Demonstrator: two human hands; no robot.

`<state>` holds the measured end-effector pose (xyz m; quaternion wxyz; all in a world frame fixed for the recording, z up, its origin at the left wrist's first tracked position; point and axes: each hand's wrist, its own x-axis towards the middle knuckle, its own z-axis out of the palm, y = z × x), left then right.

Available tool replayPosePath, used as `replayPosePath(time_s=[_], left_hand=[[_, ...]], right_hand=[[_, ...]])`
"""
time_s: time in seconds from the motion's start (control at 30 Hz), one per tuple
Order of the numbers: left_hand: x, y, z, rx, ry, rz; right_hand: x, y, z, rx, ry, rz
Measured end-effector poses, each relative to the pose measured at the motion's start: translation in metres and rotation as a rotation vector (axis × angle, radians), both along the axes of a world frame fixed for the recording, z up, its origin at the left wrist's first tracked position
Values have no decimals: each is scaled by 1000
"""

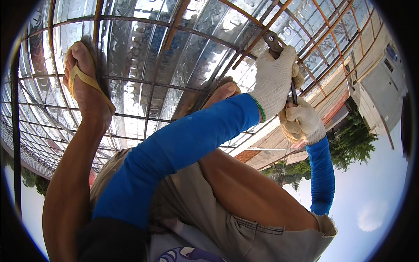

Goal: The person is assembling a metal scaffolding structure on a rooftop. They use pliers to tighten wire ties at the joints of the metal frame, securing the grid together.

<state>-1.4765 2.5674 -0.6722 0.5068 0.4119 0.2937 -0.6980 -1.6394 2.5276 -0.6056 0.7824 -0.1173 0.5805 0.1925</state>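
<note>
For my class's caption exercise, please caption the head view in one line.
Gloved left hand grips pincers, right hand beside it on a dark handle, over steel mesh and shiny metal sheeting.

L hand, in a white knit glove w/ green cuff trim, gripped dark metal pliers nr their head, jaws toward the rebar mesh. R hand, gloved too, had curled fingers round a dark handle just below. Blue sleeves covered both forearms. Under the mesh: shiny ribbed metal decking. L foot wore a yellow flip-flop; R foot partly hidden behind L sleeve. Khaki shorts below; bldg, trees & cloudy sky in bkgd, R side.
</note>
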Motion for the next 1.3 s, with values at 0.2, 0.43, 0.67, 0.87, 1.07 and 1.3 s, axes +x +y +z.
replayPosePath(time_s=[0.2, 0.43, 0.67, 0.87, 1.07, 1.3], left_hand=[[-13, -12, 9, 176, -106, 86], [-8, 0, 4, 181, -128, -116], [-3, 12, -17, -87, -116, -137], [-4, 4, -4, 24, -97, -151], [-6, 0, -21, -114, 56, 61], [-7, -2, -5, 96, -339, -266]], right_hand=[[26, 33, 7, -1046, 259, 954], [19, 28, -7, -630, 91, 549], [8, 25, -15, -432, 6, 304], [19, 44, -3, -1051, 111, 787], [33, 12, 15, -211, 78, 51], [24, 53, -8, -885, 132, 681]])
